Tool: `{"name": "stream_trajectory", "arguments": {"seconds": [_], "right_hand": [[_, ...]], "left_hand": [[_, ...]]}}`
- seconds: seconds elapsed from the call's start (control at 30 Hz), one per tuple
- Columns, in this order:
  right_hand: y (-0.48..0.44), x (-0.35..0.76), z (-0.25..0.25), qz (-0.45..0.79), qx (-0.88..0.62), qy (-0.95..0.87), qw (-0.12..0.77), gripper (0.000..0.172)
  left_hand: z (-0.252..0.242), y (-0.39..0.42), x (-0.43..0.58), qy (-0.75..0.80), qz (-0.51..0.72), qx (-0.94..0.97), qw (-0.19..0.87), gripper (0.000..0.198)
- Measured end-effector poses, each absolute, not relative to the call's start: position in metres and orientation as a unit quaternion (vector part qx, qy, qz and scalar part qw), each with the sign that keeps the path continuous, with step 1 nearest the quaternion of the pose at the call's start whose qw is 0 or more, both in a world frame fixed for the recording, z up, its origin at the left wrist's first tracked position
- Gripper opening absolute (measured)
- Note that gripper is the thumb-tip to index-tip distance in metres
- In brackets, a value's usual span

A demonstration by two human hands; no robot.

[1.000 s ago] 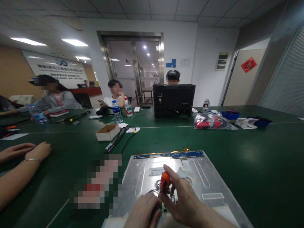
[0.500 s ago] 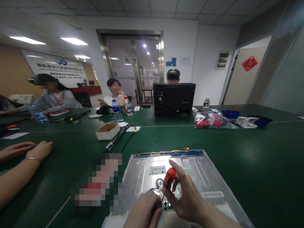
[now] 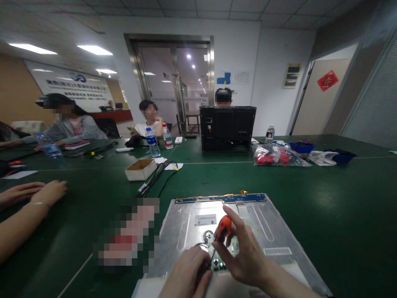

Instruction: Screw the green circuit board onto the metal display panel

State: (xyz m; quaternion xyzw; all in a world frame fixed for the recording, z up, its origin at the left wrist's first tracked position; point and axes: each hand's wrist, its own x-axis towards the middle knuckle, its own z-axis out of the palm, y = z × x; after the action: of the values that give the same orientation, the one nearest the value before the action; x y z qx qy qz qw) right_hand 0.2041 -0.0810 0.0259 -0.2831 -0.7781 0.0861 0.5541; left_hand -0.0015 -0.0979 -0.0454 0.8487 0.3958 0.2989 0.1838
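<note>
My right hand (image 3: 248,252) grips an orange-and-black screwdriver (image 3: 223,228) by its handle, between thumb and fingers. The shaft points down toward a small green circuit board (image 3: 219,264) on the back of a silver metal display panel (image 3: 186,231). Close beside the tip, my left hand (image 3: 189,269) is closed with its fingers curled over the board's left side, near a dark cable. What those fingers hold is hidden. Along the panel's far edge runs a blue circuit strip (image 3: 229,199).
A co-worker's hands (image 3: 46,194) rest on the green table (image 3: 310,194) at left. Beyond the panel lie a small open box (image 3: 140,170), black cables (image 3: 153,178) and a plastic bag with red items (image 3: 276,157). A black monitor housing (image 3: 228,129) stands at the back.
The screwdriver handle has shifted slightly up and right with my right hand. My left hand stays nearly still at the board. The whole view has moved a little.
</note>
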Motion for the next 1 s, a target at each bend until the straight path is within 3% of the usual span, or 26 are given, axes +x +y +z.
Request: {"name": "stream_trajectory", "arguments": {"seconds": [0.27, 0.73, 1.0], "right_hand": [[-0.066, 0.216, 0.040, 0.093, -0.298, -0.734, 0.603, 0.068], [-0.082, 0.205, 0.025, 0.130, -0.273, -0.790, 0.534, 0.067], [-0.080, 0.205, 0.025, 0.138, -0.273, -0.801, 0.515, 0.068]], "left_hand": [[-0.023, -0.106, 0.003, 0.440, 0.276, 0.834, 0.187, 0.009], [-0.008, -0.110, 0.006, 0.421, 0.292, 0.837, 0.194, 0.011], [-0.028, -0.104, 0.005, 0.393, 0.323, 0.843, 0.176, 0.012]]}}
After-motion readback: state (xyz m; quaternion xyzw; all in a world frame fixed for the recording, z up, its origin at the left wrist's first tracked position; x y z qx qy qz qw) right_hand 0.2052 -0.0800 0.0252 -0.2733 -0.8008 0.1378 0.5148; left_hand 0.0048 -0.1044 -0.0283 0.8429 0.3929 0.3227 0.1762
